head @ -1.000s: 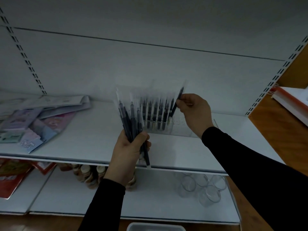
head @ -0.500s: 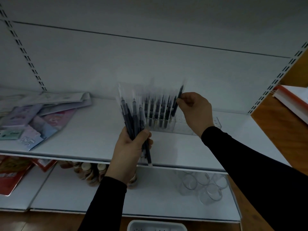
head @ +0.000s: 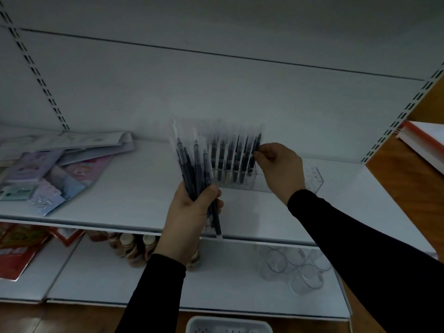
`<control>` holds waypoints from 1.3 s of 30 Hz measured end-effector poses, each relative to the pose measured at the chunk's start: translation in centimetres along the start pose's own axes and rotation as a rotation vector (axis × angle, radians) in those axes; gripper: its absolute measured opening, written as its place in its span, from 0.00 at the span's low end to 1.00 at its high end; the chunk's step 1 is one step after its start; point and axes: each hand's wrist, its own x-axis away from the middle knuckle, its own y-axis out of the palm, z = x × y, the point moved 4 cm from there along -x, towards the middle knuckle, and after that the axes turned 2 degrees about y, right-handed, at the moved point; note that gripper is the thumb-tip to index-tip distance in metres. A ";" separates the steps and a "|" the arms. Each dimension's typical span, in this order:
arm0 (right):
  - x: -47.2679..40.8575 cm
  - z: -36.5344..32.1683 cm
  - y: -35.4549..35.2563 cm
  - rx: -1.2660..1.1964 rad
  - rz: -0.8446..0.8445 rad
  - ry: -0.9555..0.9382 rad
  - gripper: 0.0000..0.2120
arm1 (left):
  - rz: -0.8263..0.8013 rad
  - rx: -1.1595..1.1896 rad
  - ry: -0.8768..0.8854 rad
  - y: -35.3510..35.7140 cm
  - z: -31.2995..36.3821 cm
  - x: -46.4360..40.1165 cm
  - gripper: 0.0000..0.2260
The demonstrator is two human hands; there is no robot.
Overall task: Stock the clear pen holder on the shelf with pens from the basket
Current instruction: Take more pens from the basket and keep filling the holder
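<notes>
In the head view, the left hand (head: 189,219) is in front of the clear pen holder (head: 276,179), and its fingers (head: 211,192) are curled tight round a bunch of pens (head: 194,171). The pens in the bunch are dark, each in a thin see-through sleeve, and they fan out upward from the hand. The right hand (head: 280,169) is just to the right of the pens in the holder, and its fingers (head: 260,153) pinch close together on the top of one pen (head: 255,152). That pen stands at the right end of the row in the holder. The holder sits on the white shelf (head: 125,195), near the back wall. About six dark pens (head: 228,162) stand upright in its left part, side by side. The right part of the holder shows small holes. Far left of the holder, colourful packets (head: 48,174) lie flat on the shelf. Below the holder, on the lower shelf, are clear cups (head: 293,267) and small bottles (head: 134,246). The white basket (head: 228,325) shows only its rim at the bottom edge.
</notes>
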 end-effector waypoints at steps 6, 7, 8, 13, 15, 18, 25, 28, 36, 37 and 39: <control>0.4 0.3 0.1 0.025 -0.003 0.009 0.06 | -0.017 -0.003 -0.002 0.0 0.1 0.1 0.06; 0.4 0.4 0.2 0.036 -0.009 0.015 0.06 | -0.018 0.001 -0.005 0.0 0.2 0.2 0.06; 0.4 0.4 0.3 0.045 -0.017 0.020 0.06 | -0.018 0.005 -0.007 0.1 0.2 0.2 0.06; 0.4 0.1 0.2 0.035 -0.049 0.041 0.10 | -0.014 -0.017 -0.011 0.0 0.1 0.2 0.07; 0.7 -0.2 -0.3 0.011 -0.036 0.046 0.09 | -0.017 -0.009 -0.027 0.2 0.0 0.2 0.07; 1.3 -0.7 -1.3 -0.010 -0.001 0.034 0.04 | -0.021 0.031 -0.075 0.5 -0.1 0.3 0.07; 4.8 -2.0 -0.7 -0.213 -0.331 0.157 0.05 | -0.078 0.086 -0.160 1.6 -0.6 1.0 0.06; 6.2 -2.4 0.2 -0.277 -0.486 0.251 0.04 | -0.102 0.101 -0.161 2.1 -0.5 1.4 0.05; 6.8 -2.0 0.8 -0.402 -0.591 0.371 0.07 | -0.175 0.057 -0.145 2.7 -0.5 1.8 0.07; 6.7 -2.0 0.7 -0.423 -0.583 0.386 0.07 | -0.176 0.056 -0.143 2.8 -0.5 1.8 0.07; 6.4 -2.0 0.6 -0.463 -0.555 0.421 0.06 | -0.166 0.056 -0.143 2.8 -0.7 1.7 0.07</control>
